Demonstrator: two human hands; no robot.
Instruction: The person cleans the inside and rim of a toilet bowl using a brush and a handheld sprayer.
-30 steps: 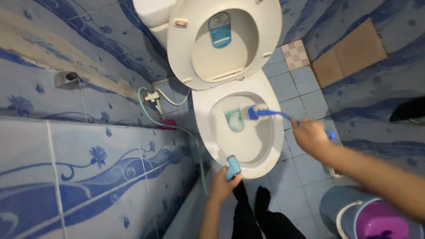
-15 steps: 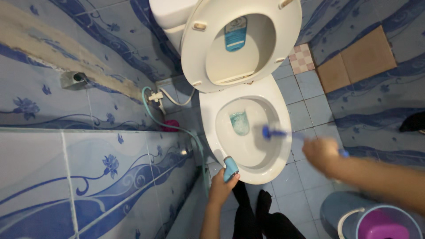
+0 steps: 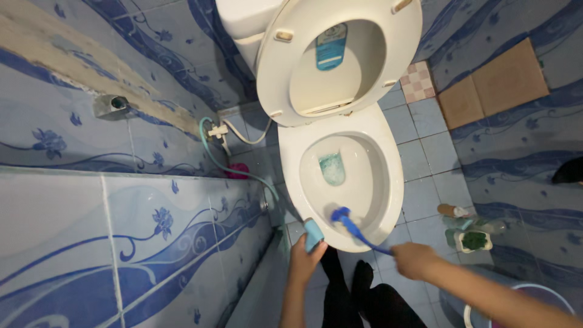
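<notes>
Blue brush [image 3: 342,215] at bowl's [image 3: 388,200] near rim.

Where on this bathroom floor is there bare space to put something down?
Bare floor tiles lie right of the toilet bowl, up toward the checkered tile. It is crowded nearer the person: small bottles, a bucket, and both hands at the bowl's front rim.

Head camera looks steeply down, fairly near, over the toilet bowl [image 3: 388,182].
</notes>
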